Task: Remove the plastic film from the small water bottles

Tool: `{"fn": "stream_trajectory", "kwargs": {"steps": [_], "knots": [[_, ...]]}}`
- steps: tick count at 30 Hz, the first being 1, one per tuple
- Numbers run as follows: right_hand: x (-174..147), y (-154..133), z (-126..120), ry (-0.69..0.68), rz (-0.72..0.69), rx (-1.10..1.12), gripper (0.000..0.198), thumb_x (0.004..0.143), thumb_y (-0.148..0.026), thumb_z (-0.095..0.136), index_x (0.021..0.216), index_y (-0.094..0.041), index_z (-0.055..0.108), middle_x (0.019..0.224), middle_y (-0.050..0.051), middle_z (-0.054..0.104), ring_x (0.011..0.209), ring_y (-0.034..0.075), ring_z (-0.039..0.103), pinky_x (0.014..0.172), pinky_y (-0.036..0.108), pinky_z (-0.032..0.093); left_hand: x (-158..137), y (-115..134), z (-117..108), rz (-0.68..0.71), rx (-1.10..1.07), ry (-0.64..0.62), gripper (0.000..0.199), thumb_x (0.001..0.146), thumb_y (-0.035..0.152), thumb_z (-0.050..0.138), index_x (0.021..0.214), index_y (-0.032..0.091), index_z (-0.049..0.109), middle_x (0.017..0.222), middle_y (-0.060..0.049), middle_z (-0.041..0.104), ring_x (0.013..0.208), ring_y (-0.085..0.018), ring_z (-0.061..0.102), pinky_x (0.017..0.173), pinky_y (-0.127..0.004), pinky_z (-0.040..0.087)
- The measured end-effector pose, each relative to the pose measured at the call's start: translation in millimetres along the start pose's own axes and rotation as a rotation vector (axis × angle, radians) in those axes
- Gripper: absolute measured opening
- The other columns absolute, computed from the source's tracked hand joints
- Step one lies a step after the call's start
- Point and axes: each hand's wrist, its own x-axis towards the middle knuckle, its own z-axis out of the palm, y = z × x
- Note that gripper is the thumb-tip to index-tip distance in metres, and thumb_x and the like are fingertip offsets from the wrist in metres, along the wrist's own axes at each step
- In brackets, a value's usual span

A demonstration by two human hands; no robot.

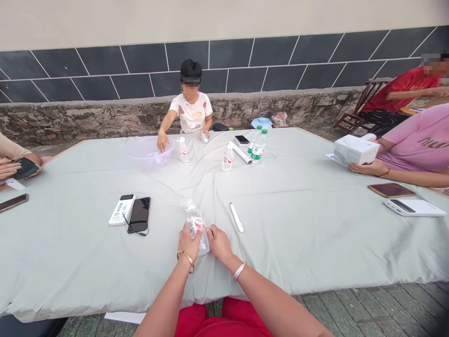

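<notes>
A clear plastic bottle (pixel 195 216) with a red-and-white label leans slightly on the cloth in front of me. Crumpled clear film (pixel 186 203) clings around its white cap. My left hand (pixel 188 242) wraps the bottle from the left, thumb across the label. On the other side, the curled fingers of my right hand (pixel 218 241) are closed against the bottle's edge; their tips are partly hidden. To the right of the bottle lies a white utility knife (pixel 236 217).
Left of my hands lie a white power bank (pixel 122 209) and a black phone (pixel 139 214), with a cord. Across the table (pixel 298 224), a person reaches into a purple basin (pixel 154 159). Beyond the knife stand a small bottle (pixel 228 158), a film roll (pixel 242 153) and green-capped bottles (pixel 258 147).
</notes>
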Motion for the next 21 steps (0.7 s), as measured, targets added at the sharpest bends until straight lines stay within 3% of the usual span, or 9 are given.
{"fn": "stream_trajectory", "kwargs": {"steps": [4, 11, 14, 18, 21], "knots": [[-1, 1, -7, 0.026, 0.009, -0.078, 0.028, 0.092, -0.031, 0.032, 0.071, -0.019, 0.047, 0.06, -0.002, 0.051, 0.054, 0.011, 0.042, 0.051, 0.023, 0.021, -1, 4, -1, 0.026, 0.081, 0.0, 0.086, 0.071, 0.055, 0.058, 0.139, 0.012, 0.026, 0.122, -0.02, 0.05, 0.114, -0.03, 0.05, 0.089, -0.037, 0.04], [0, 14, -26, -0.059, 0.089, -0.245, 0.031, 0.094, -0.032, 0.028, 0.077, -0.02, 0.051, 0.067, 0.001, 0.059, 0.059, 0.013, 0.052, 0.051, 0.024, 0.024, 4, -21, -31, -0.048, 0.007, 0.0, 0.079, 0.075, 0.049, 0.054, 0.139, 0.013, 0.026, 0.107, -0.013, 0.059, 0.089, -0.022, 0.061, 0.081, -0.034, 0.045], [3, 16, -32, -0.111, 0.087, -0.374, 0.029, 0.094, -0.031, 0.029, 0.083, -0.019, 0.053, 0.075, 0.005, 0.063, 0.068, 0.016, 0.059, 0.054, 0.024, 0.029, 7, -33, -49, -0.036, 0.028, 0.087, 0.071, 0.075, 0.038, 0.055, 0.138, 0.019, 0.03, 0.113, -0.011, 0.057, 0.082, -0.018, 0.061, 0.08, -0.032, 0.046], [6, 16, -37, -0.162, 0.076, -0.468, 0.024, 0.092, -0.024, 0.032, 0.092, -0.017, 0.055, 0.083, 0.009, 0.066, 0.08, 0.019, 0.062, 0.061, 0.026, 0.035, 9, -40, -62, -0.109, 0.015, 0.168, 0.058, 0.08, 0.038, 0.047, 0.134, 0.022, 0.036, 0.118, -0.011, 0.054, 0.089, -0.018, 0.062, 0.084, -0.032, 0.045], [5, 11, -42, -0.136, 0.072, -0.443, 0.023, 0.089, -0.022, 0.037, 0.107, -0.018, 0.052, 0.096, 0.009, 0.064, 0.085, 0.019, 0.061, 0.064, 0.026, 0.038, 10, -34, -57, -0.022, 0.067, 0.101, 0.075, 0.075, 0.055, 0.052, 0.137, 0.019, 0.032, 0.128, -0.016, 0.047, 0.102, -0.025, 0.058, 0.088, -0.036, 0.043]]}}
